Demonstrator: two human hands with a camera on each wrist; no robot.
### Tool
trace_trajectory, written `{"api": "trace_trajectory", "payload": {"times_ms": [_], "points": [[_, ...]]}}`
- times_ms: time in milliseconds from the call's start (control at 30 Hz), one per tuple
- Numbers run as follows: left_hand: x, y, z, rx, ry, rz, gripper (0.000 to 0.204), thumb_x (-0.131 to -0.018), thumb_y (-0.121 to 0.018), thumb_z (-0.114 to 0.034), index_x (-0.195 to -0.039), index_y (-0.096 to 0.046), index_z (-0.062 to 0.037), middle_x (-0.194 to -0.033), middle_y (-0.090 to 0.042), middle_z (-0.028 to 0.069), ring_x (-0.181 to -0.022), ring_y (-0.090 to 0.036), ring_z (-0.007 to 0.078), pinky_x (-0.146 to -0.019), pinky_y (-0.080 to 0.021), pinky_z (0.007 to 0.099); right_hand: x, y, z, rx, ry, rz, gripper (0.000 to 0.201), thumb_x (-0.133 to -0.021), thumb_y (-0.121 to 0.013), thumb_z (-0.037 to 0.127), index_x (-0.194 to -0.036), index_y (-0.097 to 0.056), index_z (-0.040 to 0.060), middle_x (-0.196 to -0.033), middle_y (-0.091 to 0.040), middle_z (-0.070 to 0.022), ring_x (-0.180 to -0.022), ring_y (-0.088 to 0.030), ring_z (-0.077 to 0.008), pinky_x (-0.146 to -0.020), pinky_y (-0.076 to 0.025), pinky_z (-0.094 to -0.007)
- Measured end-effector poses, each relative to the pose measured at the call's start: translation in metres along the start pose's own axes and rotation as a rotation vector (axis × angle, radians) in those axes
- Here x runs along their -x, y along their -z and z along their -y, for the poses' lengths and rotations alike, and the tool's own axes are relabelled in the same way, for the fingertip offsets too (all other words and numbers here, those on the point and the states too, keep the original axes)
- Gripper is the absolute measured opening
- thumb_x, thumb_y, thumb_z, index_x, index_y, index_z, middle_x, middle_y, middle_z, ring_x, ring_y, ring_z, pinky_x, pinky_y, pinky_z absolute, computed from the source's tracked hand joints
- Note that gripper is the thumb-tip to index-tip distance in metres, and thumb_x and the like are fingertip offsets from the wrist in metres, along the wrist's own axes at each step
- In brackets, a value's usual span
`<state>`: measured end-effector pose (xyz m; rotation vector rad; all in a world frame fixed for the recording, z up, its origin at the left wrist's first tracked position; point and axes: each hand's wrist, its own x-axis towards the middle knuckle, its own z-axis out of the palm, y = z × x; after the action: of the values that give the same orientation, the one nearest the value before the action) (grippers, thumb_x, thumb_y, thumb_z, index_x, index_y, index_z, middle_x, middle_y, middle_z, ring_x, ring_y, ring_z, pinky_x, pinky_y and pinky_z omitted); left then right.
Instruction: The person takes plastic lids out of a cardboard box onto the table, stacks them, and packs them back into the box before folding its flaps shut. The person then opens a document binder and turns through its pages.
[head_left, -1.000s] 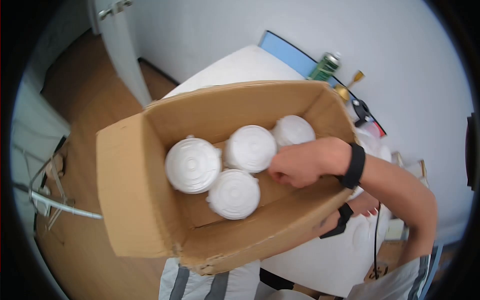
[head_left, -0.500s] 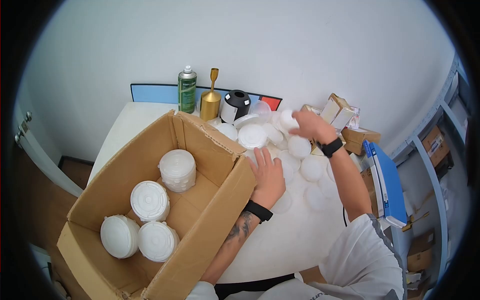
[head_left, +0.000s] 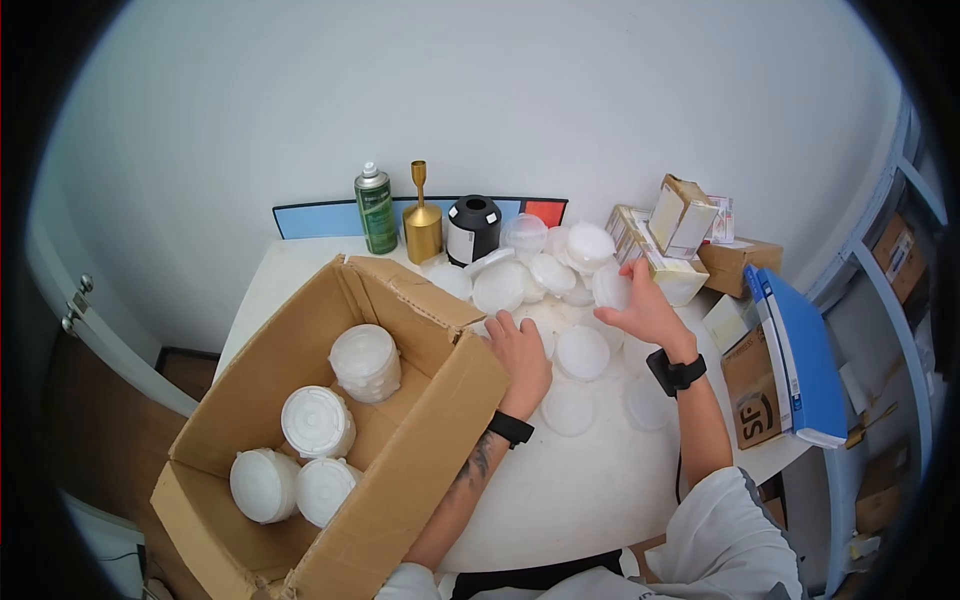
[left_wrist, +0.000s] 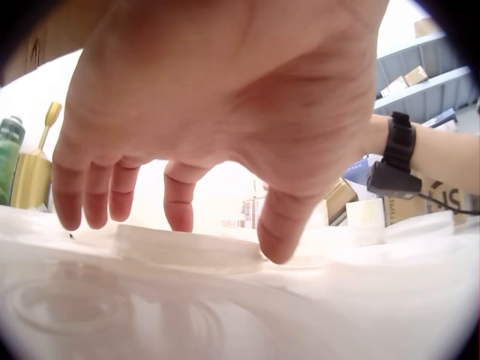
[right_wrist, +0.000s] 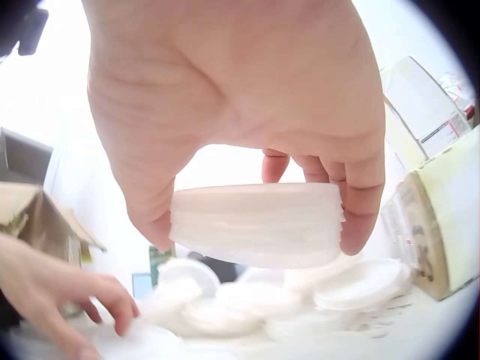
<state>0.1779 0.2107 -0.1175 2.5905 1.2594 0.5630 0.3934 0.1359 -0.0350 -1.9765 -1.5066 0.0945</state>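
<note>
In the head view my right hand holds a short stack of translucent white round plastic lids. The right wrist view shows this stack edge-on, pinched between thumb and fingers above other lids. My left hand is lowered over the lids beside the cardboard box, its forearm along the box's side. Seen from the left wrist, its spread fingers point down around a white lid, the thumb right at its edge. Inside the box stand several stacks of lids, apparently wrapped in clear plastic.
Loose lids spread over the white table. Behind them are a green spray can, a gold candlestick and a black-and-white cylinder. Small boxes and blue binders stand at the right.
A second ago one hand was inside the box among the stacks. Since then the view has swung to the tabletop, and the right hand has brought a lid stack lower, towards me.
</note>
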Motion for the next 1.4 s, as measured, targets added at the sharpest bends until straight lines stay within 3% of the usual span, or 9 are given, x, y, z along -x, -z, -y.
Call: {"api": "trace_trajectory", "payload": {"times_ms": [400, 467, 500, 567, 767, 900, 1133, 1333, 1400], "points": [[-0.012, 0.014, -0.006, 0.311, 0.058, 0.067, 0.053, -0.081, -0.086, -0.011, -0.124, -0.056, -0.0034, -0.122, -0.056, 0.0205, -0.110, -0.061, 0.0396, -0.097, -0.049, 0.0483, 0.004, 0.034, 0.039, -0.207, 0.111, 0.204, 0.063, -0.072, -0.089, 0.030, -0.113, -0.047, 0.0076, -0.109, -0.056, -0.0121, -0.103, -0.055, -0.0274, -0.091, -0.047, -0.0380], [-0.017, 0.008, -0.008, 0.510, -0.172, -0.379, 0.057, -0.086, -0.080, -0.002, -0.135, -0.052, -0.0053, -0.118, -0.058, 0.0159, -0.106, -0.065, 0.0352, -0.085, -0.055, 0.0455, 0.010, 0.041, 0.039, -0.217, 0.154, 0.179, 0.064, -0.072, -0.090, 0.030, -0.114, -0.047, 0.0073, -0.112, -0.057, -0.0130, -0.105, -0.056, -0.0288, -0.093, -0.047, -0.0385], [-0.019, 0.004, -0.009, 0.507, -0.178, -0.383, 0.057, -0.086, -0.080, -0.002, -0.135, -0.052, -0.0053, -0.118, -0.058, 0.0159, -0.106, -0.065, 0.0352, -0.085, -0.055, 0.0455, 0.012, 0.042, 0.038, -0.216, 0.203, 0.161, 0.065, -0.071, -0.090, 0.030, -0.114, -0.048, 0.0070, -0.116, -0.057, -0.0139, -0.107, -0.057, -0.0302, -0.095, -0.047, -0.0390], [-0.017, 0.018, -0.022, 1.280, 0.102, -0.123, 0.049, -0.102, -0.068, -0.015, -0.145, -0.047, -0.0061, -0.129, -0.059, 0.0133, -0.114, -0.065, 0.0308, -0.089, -0.056, 0.0450, 0.016, 0.040, 0.039, -0.233, 0.277, 0.157, 0.065, -0.070, -0.091, 0.029, -0.114, -0.048, 0.0069, -0.120, -0.057, -0.0148, -0.109, -0.058, -0.0314, -0.098, -0.047, -0.0396], [-0.014, 0.047, -0.044, 1.934, 0.192, 0.123, 0.062, -0.115, -0.023, -0.057, -0.154, -0.045, -0.0140, -0.149, -0.056, 0.0054, -0.140, -0.052, 0.0237, -0.114, -0.044, 0.0465, 0.016, 0.019, 0.050, -0.233, 0.452, 0.114, 0.066, -0.071, -0.090, 0.029, -0.116, -0.048, 0.0044, -0.116, -0.053, -0.0144, -0.108, -0.055, -0.0322, -0.093, -0.048, -0.0400], [-0.016, 0.047, -0.043, 2.055, 0.225, 0.226, 0.064, -0.114, -0.023, -0.059, -0.154, -0.045, -0.0146, -0.151, -0.056, 0.0043, -0.140, -0.053, 0.0240, -0.115, -0.044, 0.0462, 0.017, 0.012, 0.055, -0.297, 0.395, 0.161, 0.072, -0.065, -0.095, 0.024, -0.116, -0.046, 0.0069, -0.135, -0.056, -0.0183, -0.116, -0.059, -0.0341, -0.100, -0.050, -0.0417], [-0.015, 0.047, -0.044, 2.260, 0.332, 0.412, 0.066, -0.111, -0.031, -0.063, -0.148, -0.050, -0.0123, -0.146, -0.060, 0.0059, -0.136, -0.056, 0.0256, -0.113, -0.046, 0.0460, 0.026, 0.021, 0.075, -0.211, 0.367, 0.286, 0.077, -0.067, -0.094, 0.024, -0.124, -0.046, 0.0025, -0.128, -0.053, -0.0189, -0.119, -0.056, -0.0360, -0.104, -0.048, -0.0416], [-0.017, 0.026, -0.034, 2.526, 0.095, 0.381, 0.072, -0.105, -0.042, -0.070, -0.143, -0.053, -0.0096, -0.132, -0.064, 0.0082, -0.120, -0.064, 0.0250, -0.103, -0.053, 0.0455, 0.023, -0.007, 0.055, -0.046, 0.421, 0.044, 0.078, -0.065, -0.083, 0.015, -0.131, -0.043, 0.0049, -0.130, -0.051, -0.0178, -0.123, -0.056, -0.0355, -0.106, -0.046, -0.0430], [-0.014, 0.039, -0.030, 2.468, 0.395, 0.514, 0.074, -0.101, -0.049, -0.073, -0.133, -0.054, -0.0072, -0.113, -0.063, 0.0079, -0.110, -0.065, 0.0228, -0.096, -0.055, 0.0438, 0.023, 0.003, 0.078, -0.170, 0.372, -0.131, 0.078, -0.066, -0.081, 0.017, -0.132, -0.041, 0.0058, -0.134, -0.050, -0.0162, -0.123, -0.056, -0.0335, -0.106, -0.048, -0.0446]]}}
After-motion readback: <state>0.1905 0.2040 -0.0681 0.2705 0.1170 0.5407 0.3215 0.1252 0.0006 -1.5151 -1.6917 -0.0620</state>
